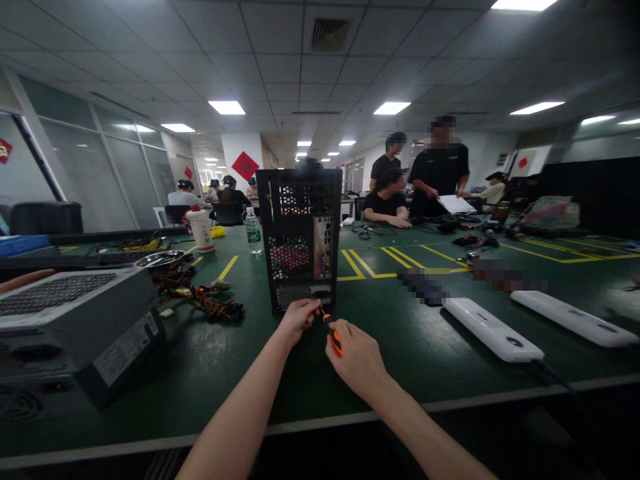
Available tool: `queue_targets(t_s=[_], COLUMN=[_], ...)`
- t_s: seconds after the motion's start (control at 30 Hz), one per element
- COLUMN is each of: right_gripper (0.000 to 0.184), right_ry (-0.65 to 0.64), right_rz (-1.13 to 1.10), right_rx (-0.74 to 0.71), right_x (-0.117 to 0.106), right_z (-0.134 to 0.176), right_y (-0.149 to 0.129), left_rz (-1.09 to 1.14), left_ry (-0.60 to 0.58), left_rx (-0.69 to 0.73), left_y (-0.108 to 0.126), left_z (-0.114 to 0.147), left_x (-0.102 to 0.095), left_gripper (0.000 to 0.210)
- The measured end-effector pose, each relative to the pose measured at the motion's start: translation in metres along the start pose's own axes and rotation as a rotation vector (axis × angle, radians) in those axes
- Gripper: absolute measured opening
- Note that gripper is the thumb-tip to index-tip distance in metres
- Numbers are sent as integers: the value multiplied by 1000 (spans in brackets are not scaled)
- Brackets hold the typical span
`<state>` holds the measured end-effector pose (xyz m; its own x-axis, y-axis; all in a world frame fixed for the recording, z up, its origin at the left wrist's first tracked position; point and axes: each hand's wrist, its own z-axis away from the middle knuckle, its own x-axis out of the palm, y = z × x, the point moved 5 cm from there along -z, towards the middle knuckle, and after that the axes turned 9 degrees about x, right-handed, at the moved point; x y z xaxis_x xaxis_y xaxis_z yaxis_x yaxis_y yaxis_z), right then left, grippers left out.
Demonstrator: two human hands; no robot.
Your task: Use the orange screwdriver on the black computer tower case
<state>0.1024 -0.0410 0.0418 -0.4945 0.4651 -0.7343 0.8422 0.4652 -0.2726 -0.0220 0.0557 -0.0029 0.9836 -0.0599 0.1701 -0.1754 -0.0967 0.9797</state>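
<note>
A black computer case (305, 227) stands upright on the green table, its back panel facing me. My right hand (357, 353) is wrapped round an orange and black screwdriver (334, 335), whose shaft points up and left toward the lower part of the panel. Close to the tip, my left hand (300, 317) has its thumb and forefinger pinched together in front of the power supply (295, 294). Whatever sits in that pinch is too small to make out. Above it, the panel shows a honeycomb vent and a strip of ports (323, 247).
Two grey power supply units (125, 347) are stacked at the left, near bundled cables (220, 303) and a metal bowl (160, 259). A water bottle (253, 233) and a cup (201, 229) stand behind. White power banks or strips (493, 330) lie right. Several people are beyond the table.
</note>
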Motion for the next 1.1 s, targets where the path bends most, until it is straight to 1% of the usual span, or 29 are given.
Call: queue_targets(t_s=[0.13,0.23,0.37,0.43,0.57,0.63,0.77,0.83,0.93,1.0,1.1], right_gripper=[10,10,13,17,24,24,20,17,15,17,17], right_ry=[18,21,33,47,27,12,29,23,25,33,33], right_rz=[12,20,60,91,100,71,21,31,114,168,157], right_rx=[25,16,-50,-88,-129,-112,-5,4,-52,-99,-131], right_x=[-1,-1,-2,-2,-2,-2,-3,-2,-1,0,-1], right_z=[0,0,2,3,4,3,2,2,3,3,3], right_y=[1,0,-2,-2,-3,-3,0,1,0,-1,-3], left_rz=[-30,-31,-53,-89,-149,-162,-154,-136,-125,-130,-138], left_ry=[4,0,69,98,77,73,83,89,91,99,107], left_rx=[8,1,-3,21,94,123,152,156,156,144,138], left_y=[-1,-2,-5,-6,-3,-2,1,1,2,3,3], left_z=[0,-1,-4,-5,-4,-4,-3,-3,-2,-1,-1], left_x=[-1,-2,-8,-10,-8,-7,-7,-7,-6,-6,-7], left_gripper=[30,27,19,17,15,15,15,15,16,17,19])
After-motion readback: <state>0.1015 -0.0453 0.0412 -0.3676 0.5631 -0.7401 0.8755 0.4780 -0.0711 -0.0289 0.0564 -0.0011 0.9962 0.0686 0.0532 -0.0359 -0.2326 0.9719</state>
